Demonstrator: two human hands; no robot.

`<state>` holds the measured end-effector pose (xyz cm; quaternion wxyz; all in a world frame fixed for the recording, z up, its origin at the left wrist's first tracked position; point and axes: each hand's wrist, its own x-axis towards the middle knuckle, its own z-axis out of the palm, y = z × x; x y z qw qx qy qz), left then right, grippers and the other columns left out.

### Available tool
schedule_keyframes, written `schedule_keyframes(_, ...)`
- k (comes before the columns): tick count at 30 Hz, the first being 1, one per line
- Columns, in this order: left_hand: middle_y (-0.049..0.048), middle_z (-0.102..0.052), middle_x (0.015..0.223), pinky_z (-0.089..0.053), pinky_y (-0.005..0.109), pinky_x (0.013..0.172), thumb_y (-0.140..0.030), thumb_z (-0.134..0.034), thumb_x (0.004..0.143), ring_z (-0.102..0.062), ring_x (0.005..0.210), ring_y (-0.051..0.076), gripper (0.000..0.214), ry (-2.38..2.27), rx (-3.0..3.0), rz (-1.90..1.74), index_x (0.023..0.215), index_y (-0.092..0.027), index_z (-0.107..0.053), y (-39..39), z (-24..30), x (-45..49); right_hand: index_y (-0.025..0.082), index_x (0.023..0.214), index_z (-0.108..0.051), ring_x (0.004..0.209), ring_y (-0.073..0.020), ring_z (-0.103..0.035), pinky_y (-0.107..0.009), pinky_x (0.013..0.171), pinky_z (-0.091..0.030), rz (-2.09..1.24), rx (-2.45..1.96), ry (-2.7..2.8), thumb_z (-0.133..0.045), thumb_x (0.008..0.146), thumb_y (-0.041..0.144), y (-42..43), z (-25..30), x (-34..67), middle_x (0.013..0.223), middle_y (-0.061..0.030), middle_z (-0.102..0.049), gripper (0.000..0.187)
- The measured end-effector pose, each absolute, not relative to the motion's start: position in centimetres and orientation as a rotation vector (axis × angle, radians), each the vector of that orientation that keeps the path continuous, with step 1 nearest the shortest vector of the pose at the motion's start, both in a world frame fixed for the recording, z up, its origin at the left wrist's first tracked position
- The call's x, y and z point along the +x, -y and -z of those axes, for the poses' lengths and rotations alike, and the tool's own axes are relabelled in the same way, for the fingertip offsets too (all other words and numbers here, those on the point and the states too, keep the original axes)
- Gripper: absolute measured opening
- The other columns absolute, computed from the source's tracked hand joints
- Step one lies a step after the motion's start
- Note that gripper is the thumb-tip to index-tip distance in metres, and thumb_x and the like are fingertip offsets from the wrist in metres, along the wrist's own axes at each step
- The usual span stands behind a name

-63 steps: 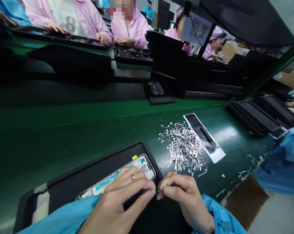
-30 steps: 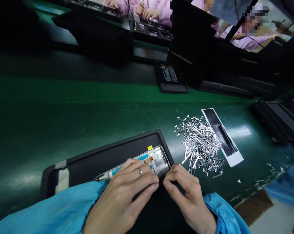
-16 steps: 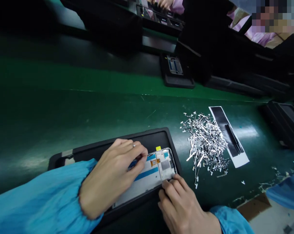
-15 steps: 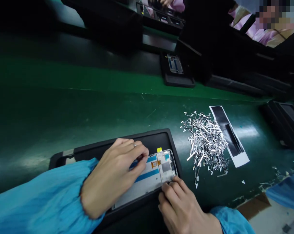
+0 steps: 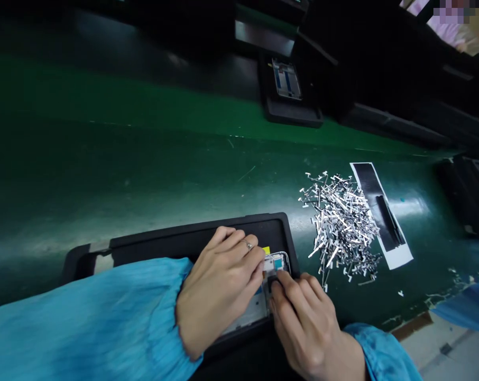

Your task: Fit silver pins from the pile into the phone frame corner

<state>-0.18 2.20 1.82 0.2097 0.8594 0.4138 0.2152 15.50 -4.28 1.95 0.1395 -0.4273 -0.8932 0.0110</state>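
Note:
A white phone frame [image 5: 278, 261] with blue and yellow tabs lies in a long black tray [image 5: 176, 237] on the green bench. My left hand [image 5: 219, 293], a ring on one finger, lies over the frame with its fingers curled and pressed down on it, holding it still. My right hand [image 5: 303, 323] comes in from the lower right. Its thumb and fingertips are pinched together against the frame's top end. Whether a small part sits under them is hidden. Both arms wear blue sleeves.
A heap of several small silver metal parts [image 5: 340, 227] lies right of the tray, beside a white sheet with black strips [image 5: 382, 214]. Another tray with a frame [image 5: 287, 87] sits at the back. Dark trays [image 5: 467, 190] stand far right, near another person's blue sleeve [image 5: 463, 312].
The view tilted down. My left hand slid right along the frame to its top end. My right fingers moved up onto the frame's top corner, close against the left hand.

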Motion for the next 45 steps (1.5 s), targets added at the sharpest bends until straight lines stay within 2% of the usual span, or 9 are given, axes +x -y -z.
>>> schedule_keyframes(3, 0.0034, -0.054, 0.071, -0.034, 0.036, 0.074, -0.012, -0.032, 0.085, -0.048, 0.068, 0.016, 0.028, -1.15, 2.391, -0.621, 0.069, -0.014, -0.054, -2.1, -1.5, -0.1, -0.002, 0.099, -0.054, 0.079, -0.0249, -0.051, -0.039, 0.071, -0.041, 0.002, -1.202, 2.594, -0.035, 0.075, 0.005, 4.4, -1.0, 15.5, 0.106, -0.0228, -0.052, 0.031)
schedule_keyframes(7, 0.003, -0.055, 0.069, -0.035, 0.035, 0.072, -0.012, -0.033, 0.085, -0.048, 0.067, 0.016, 0.028, -1.129, 2.401, -0.609, 0.069, -0.013, -0.055, -2.2, -1.4, -0.2, -0.001, 0.098, -0.054, 0.078, -0.0251, -0.05, -0.04, 0.073, -0.04, 0.017, -1.18, 2.559, -0.034, 0.075, 0.006, 4.8, -0.3, 15.4, 0.111, -0.0228, -0.05, 0.032)
schedule_keyframes(23, 0.0026, -0.055, 0.064, -0.041, 0.035, 0.067, -0.01, -0.036, 0.084, -0.051, 0.064, 0.016, 0.027, -1.143, 2.459, -0.65, 0.066, -0.012, -0.056, -2.5, -1.9, 0.0, 0.002, 0.091, -0.057, 0.079, -0.0252, -0.051, -0.039, 0.075, -0.039, 0.03, -1.175, 2.562, -0.034, 0.075, 0.008, 4.2, -0.6, 15.3, 0.113, -0.0218, -0.051, 0.029)
schedule_keyframes(45, 0.0041, -0.056, 0.067, -0.044, 0.035, 0.065, -0.006, -0.032, 0.08, -0.049, 0.061, 0.015, 0.029, -1.079, 2.521, -0.601, 0.066, -0.012, -0.056, -2.6, -2.1, -0.3, -0.003, 0.099, -0.054, 0.085, -0.0261, -0.053, -0.04, 0.077, -0.039, 0.002, -1.161, 2.566, -0.033, 0.076, 0.009, 4.5, -0.6, 15.1, 0.113, -0.0257, -0.049, 0.033)
